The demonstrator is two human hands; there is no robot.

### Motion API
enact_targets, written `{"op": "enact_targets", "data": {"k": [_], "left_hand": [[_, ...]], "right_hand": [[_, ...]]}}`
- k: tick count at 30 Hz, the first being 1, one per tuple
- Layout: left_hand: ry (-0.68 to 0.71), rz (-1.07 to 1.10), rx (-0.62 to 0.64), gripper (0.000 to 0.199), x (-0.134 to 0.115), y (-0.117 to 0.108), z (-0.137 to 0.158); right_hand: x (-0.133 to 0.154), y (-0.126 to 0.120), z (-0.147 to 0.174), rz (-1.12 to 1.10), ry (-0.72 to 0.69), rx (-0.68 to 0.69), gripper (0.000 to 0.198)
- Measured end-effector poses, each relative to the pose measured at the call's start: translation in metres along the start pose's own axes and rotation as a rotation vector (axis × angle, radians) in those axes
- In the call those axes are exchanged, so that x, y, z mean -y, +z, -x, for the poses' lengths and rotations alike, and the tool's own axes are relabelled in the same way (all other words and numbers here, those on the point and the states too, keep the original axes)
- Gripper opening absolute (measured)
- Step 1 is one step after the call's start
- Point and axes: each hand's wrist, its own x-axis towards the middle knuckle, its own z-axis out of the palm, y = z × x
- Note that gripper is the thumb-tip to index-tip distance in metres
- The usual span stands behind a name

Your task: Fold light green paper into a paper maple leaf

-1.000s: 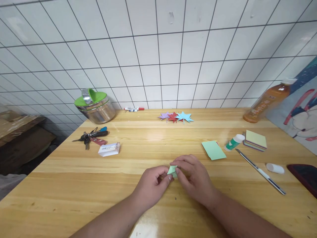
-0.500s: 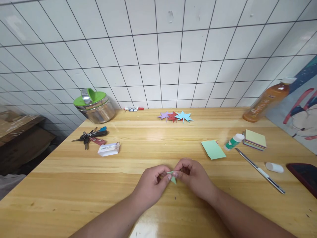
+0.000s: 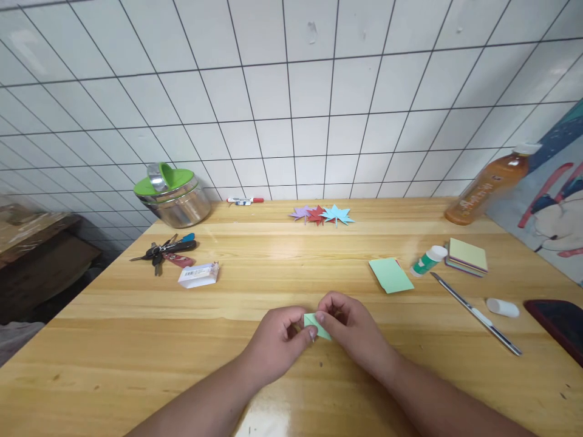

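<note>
While the table [image 3: 173, 328] gave room toward its far edge, my left hand [image 3: 279, 340] and right hand [image 3: 353, 325] pinched the folded green paper [image 3: 322, 329] between them.

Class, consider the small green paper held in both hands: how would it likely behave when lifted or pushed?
The small green paper is probably very light, being thin and little. It likely bends easily along its visible diagonal fold line. Its flat shape suggests it would slide rather than roll.
</note>
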Motion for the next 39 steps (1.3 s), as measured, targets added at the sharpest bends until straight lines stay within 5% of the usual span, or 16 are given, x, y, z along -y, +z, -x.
{"op": "enact_targets", "data": {"k": [24,39], "left_hand": [[0.028,0.192,-0.028,0.024,-0.008,-0.002,-0.002],[0.044,0.146,-0.203,0.030,0.001,-0.004,-0.011]], "right_hand": [[-0.002,-0.004,-0.003,0.079,-0.044,0.036,0.020],[0.011,-0.019,0.005,0.641,-0.450,-0.125,0.013]]}}
